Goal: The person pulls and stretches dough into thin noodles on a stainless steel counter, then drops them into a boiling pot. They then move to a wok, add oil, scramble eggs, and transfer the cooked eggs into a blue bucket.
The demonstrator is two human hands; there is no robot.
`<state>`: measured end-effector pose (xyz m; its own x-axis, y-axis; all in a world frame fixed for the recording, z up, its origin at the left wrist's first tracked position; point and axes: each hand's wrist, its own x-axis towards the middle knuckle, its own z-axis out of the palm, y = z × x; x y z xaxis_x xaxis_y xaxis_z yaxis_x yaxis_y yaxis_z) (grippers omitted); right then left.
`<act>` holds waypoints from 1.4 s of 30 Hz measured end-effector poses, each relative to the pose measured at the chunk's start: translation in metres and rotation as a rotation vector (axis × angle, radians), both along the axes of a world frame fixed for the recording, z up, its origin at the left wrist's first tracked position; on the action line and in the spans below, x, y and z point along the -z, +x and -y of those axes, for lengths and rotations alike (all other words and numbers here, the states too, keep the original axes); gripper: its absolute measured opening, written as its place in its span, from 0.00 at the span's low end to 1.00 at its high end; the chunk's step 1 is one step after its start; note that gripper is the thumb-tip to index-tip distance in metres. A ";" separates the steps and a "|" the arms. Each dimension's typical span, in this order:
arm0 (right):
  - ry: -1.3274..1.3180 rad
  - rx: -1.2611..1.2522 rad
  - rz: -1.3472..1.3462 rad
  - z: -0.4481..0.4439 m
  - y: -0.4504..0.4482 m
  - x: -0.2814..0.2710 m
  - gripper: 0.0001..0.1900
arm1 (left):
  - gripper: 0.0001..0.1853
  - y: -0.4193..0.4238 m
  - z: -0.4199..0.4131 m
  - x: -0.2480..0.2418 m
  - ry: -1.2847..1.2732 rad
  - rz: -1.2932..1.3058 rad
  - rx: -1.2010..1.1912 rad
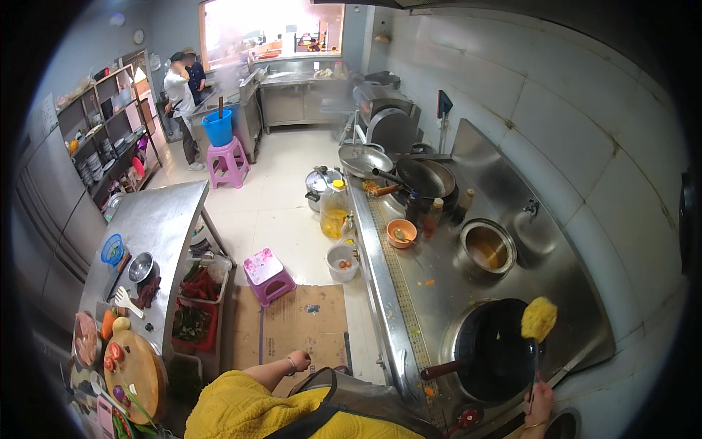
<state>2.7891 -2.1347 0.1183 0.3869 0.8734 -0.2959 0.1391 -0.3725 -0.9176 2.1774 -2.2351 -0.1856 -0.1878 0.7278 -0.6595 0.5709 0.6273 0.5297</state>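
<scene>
My right hand point(540, 399) grips the handle of a long metal cooking utensil point(536, 359). A yellow mass that looks like cooked egg point(539, 319) rests on its far end, raised over the right rim of a black wok point(496, 356). The wok sits in a round burner opening, its dark wooden handle point(443, 370) pointing left. Inside it, a small yellow scrap clings to the dark surface. My left hand point(299, 361), with a bracelet at the wrist, hangs before my apron above flattened cardboard point(323, 318). Nothing shows in it, and its finger spacing is unclear.
A metal pot of brownish liquid point(487, 248), sauce bottles point(433, 217) and an orange bowl point(401, 233) stand on the stove. A pink stool point(269, 274) and an egg bucket point(343, 262) are on the floor. Left, a steel table point(170, 219) bears a cutting board point(134, 378). Two people stand far back.
</scene>
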 end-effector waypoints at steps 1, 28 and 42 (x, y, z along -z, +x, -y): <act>-0.055 0.009 -0.021 0.002 -0.004 0.005 0.10 | 0.14 0.004 -0.002 -0.002 -0.005 0.008 -0.005; -0.170 -0.542 0.205 0.001 -0.018 0.030 0.10 | 0.17 0.027 0.070 0.013 -0.064 -0.112 -0.045; -0.183 -0.335 0.149 -0.017 -0.042 0.027 0.16 | 0.20 -0.030 0.032 0.005 0.010 -0.153 -0.210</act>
<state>2.7470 -2.1177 0.0908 0.1407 0.8963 -0.4204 0.4070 -0.4395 -0.8008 2.1474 -2.2667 -0.1903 -0.4322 0.6690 -0.6046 0.5029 0.7354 0.4542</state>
